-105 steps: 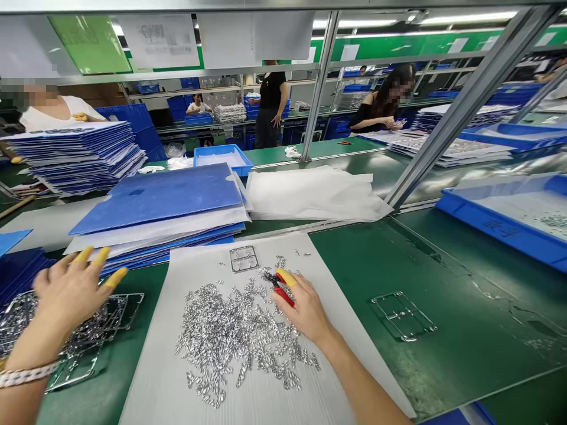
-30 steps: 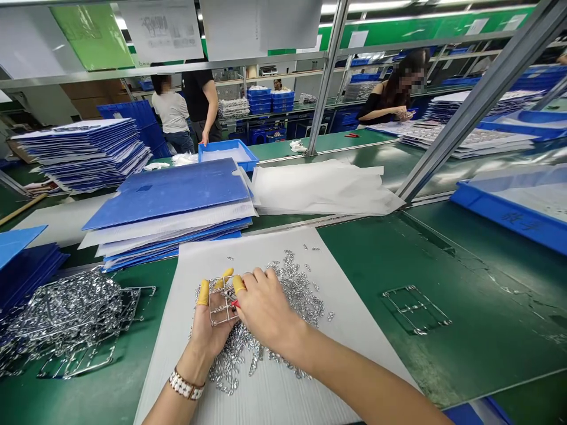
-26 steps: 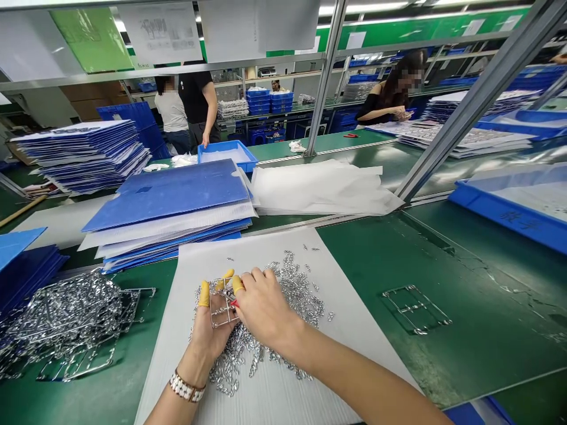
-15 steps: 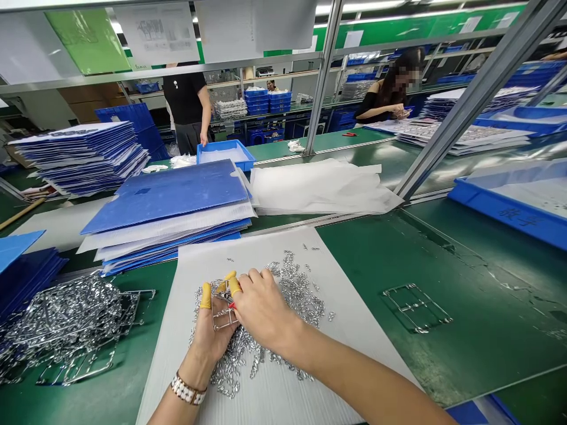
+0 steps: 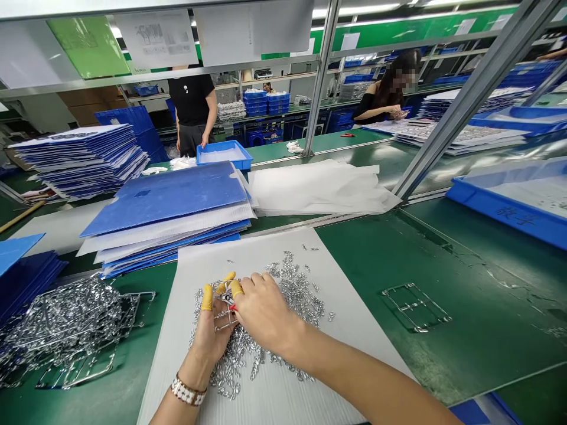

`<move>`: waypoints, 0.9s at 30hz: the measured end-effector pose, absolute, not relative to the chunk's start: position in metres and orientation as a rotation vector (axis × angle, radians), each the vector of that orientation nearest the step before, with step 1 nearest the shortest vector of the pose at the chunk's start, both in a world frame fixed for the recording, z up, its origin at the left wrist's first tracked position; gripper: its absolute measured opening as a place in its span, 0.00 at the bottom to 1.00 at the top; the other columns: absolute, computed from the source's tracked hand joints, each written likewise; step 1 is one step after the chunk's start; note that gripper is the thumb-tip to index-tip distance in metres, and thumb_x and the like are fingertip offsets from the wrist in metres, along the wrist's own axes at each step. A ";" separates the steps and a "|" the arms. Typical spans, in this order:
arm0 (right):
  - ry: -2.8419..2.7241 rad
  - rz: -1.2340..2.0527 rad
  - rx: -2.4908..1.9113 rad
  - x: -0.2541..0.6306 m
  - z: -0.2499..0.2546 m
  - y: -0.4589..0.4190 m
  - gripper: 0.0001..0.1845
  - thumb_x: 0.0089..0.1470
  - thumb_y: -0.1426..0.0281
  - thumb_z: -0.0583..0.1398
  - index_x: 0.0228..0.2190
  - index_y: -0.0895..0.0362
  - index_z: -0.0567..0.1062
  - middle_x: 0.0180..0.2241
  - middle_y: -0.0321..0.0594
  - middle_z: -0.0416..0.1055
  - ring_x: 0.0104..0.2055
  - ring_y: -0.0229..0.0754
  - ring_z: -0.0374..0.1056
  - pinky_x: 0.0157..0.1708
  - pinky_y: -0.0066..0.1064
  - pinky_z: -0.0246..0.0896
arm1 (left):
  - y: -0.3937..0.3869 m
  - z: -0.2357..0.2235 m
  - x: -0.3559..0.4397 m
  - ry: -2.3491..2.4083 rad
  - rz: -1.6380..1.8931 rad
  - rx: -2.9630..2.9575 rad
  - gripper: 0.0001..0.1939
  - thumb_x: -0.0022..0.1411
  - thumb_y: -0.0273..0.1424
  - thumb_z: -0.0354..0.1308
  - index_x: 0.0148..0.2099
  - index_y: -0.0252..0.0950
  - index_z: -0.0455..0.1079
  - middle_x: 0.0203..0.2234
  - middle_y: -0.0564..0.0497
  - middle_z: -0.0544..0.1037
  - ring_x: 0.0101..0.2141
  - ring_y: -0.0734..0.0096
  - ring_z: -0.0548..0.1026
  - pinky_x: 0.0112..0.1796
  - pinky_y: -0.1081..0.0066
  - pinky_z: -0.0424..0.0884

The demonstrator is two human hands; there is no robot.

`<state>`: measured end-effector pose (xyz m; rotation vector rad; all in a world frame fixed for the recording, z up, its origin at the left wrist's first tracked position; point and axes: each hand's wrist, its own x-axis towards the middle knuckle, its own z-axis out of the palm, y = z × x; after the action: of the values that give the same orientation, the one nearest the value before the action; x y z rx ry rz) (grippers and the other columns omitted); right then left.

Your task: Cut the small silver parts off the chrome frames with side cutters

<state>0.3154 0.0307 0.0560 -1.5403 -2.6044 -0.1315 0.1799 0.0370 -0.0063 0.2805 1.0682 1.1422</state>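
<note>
My left hand (image 5: 210, 330), with yellow finger cots and a watch on the wrist, grips a small silver metal frame (image 5: 225, 319) upright over the white sheet (image 5: 172, 366). My right hand (image 5: 268, 313), one finger in a yellow cot, is closed round red-handled nippers (image 5: 233, 307). Only a bit of red handle and the metal jaws show, at the frame's bars; the rest is hidden in the palm. Beneath and around both hands lies a spread of small shiny metal pieces (image 5: 299, 292).
At left is a tangled heap of metal frames (image 5: 75, 316); a single bare frame (image 5: 416, 307) lies at right. Blue boards (image 5: 177, 192) and white paper (image 5: 319, 186) lie behind. A slanted metal post (image 5: 469, 112) and blue tray (image 5: 509, 209) stand right. Two people work beyond.
Both hands keep almost the same place and hold at the frame. The view has shifted very slightly. In the background, the standing person in black has moved a little to the right.
</note>
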 end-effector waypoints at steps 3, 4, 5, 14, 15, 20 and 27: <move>-2.551 -0.142 -1.597 0.328 0.054 0.030 0.11 0.54 0.66 0.62 0.36 0.61 0.73 0.35 0.47 0.71 0.40 0.52 0.63 0.39 0.43 0.56 | 0.037 -0.002 0.180 0.880 1.070 0.346 0.25 0.59 0.48 0.57 0.51 0.35 0.72 0.33 0.45 0.79 0.30 0.61 0.78 0.34 0.61 0.73; -2.543 -0.142 -1.628 0.333 0.053 0.030 0.12 0.54 0.65 0.62 0.36 0.61 0.73 0.36 0.48 0.71 0.40 0.52 0.63 0.39 0.43 0.55 | 0.038 0.000 0.180 0.803 1.040 0.358 0.27 0.61 0.48 0.55 0.55 0.35 0.70 0.39 0.42 0.79 0.34 0.58 0.78 0.37 0.58 0.74; -2.539 -0.141 -1.654 0.337 0.052 0.030 0.13 0.54 0.64 0.62 0.37 0.61 0.73 0.36 0.48 0.71 0.40 0.52 0.63 0.39 0.43 0.55 | 0.038 0.000 0.180 0.739 1.011 0.360 0.28 0.62 0.48 0.53 0.57 0.35 0.68 0.43 0.39 0.78 0.36 0.56 0.78 0.39 0.56 0.73; -2.560 -0.182 -1.623 0.337 0.044 0.028 0.13 0.55 0.64 0.62 0.37 0.62 0.72 0.34 0.48 0.71 0.39 0.50 0.62 0.38 0.41 0.52 | 0.038 -0.005 0.178 0.743 0.979 0.288 0.28 0.64 0.46 0.50 0.55 0.28 0.70 0.39 0.37 0.79 0.34 0.58 0.78 0.40 0.57 0.74; -2.552 -0.191 -1.618 0.336 0.044 0.029 0.12 0.55 0.65 0.62 0.37 0.62 0.72 0.34 0.48 0.70 0.38 0.50 0.62 0.37 0.41 0.52 | 0.038 -0.005 0.178 0.748 0.981 0.287 0.28 0.64 0.46 0.50 0.55 0.28 0.70 0.39 0.37 0.79 0.34 0.58 0.78 0.39 0.57 0.74; -2.562 -0.213 -1.610 0.334 0.044 0.031 0.09 0.55 0.69 0.61 0.36 0.62 0.72 0.33 0.48 0.70 0.38 0.51 0.62 0.36 0.42 0.53 | 0.038 -0.004 0.178 0.813 1.002 0.312 0.27 0.64 0.46 0.51 0.52 0.27 0.72 0.38 0.37 0.80 0.34 0.57 0.78 0.39 0.57 0.75; -2.648 -0.245 -1.592 0.329 0.044 0.030 0.08 0.55 0.71 0.60 0.36 0.63 0.74 0.33 0.48 0.69 0.35 0.50 0.63 0.34 0.42 0.55 | 0.038 -0.006 0.178 1.000 1.028 0.318 0.24 0.61 0.45 0.56 0.44 0.27 0.75 0.35 0.38 0.81 0.33 0.55 0.79 0.35 0.58 0.76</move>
<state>0.3286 0.0302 0.0444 -1.5916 -2.6484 -0.2447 0.1783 0.0381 -0.0058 0.3184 0.9999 1.0281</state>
